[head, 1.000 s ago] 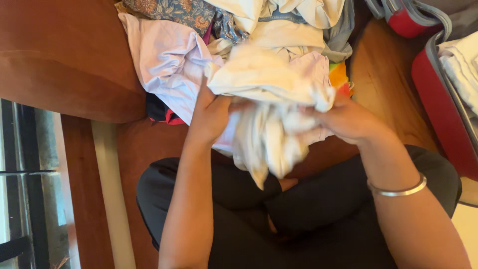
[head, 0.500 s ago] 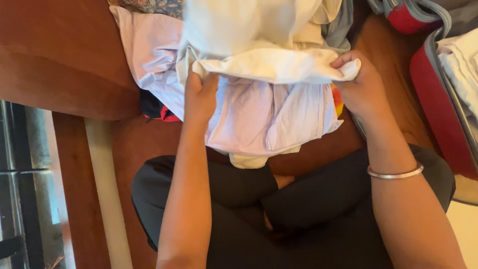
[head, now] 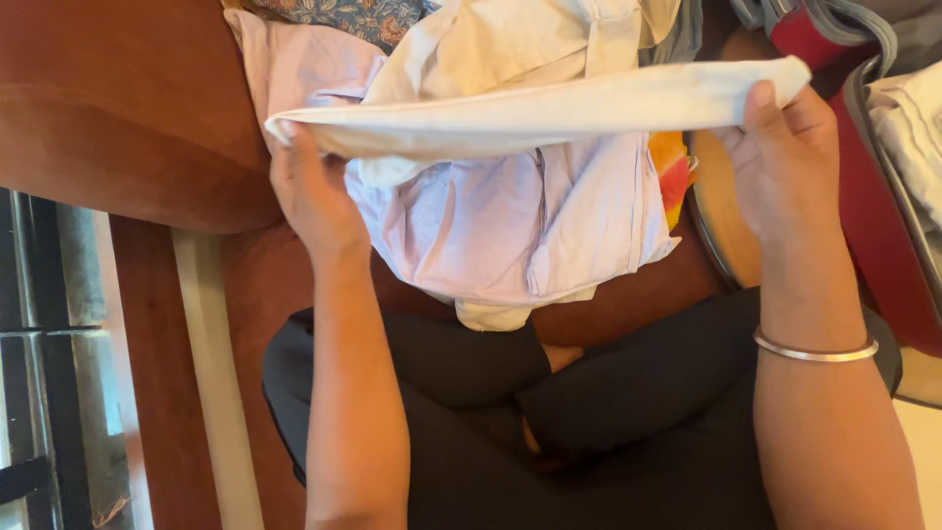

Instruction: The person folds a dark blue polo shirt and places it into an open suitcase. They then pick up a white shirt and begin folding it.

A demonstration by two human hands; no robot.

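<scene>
Half a second ago the cream cloth (head: 549, 113) was bunched and held low against the pile; now it is stretched into a long, taut band and raised above the lilac shirt (head: 510, 231). The left hand (head: 314, 191) has been moved outward to the band's left end, where the fingers are pinched on the edge; the right hand (head: 780, 157) is clamped on the right end, thumb on top. A thin metal bangle (head: 814, 348) is worn on the right wrist.

The cream cloth looks like soft, smooth cotton, folded flat lengthwise. The lilac shirt beneath it is crumpled, with seams and a pale lining showing at its lower edge. Behind the band a floral fabric (head: 334, 15) and more pale garments are heaped. Left of the shirt a polished red-brown wooden surface (head: 118, 108) is seen; to its right, a red case (head: 883, 255) with grey trim
</scene>
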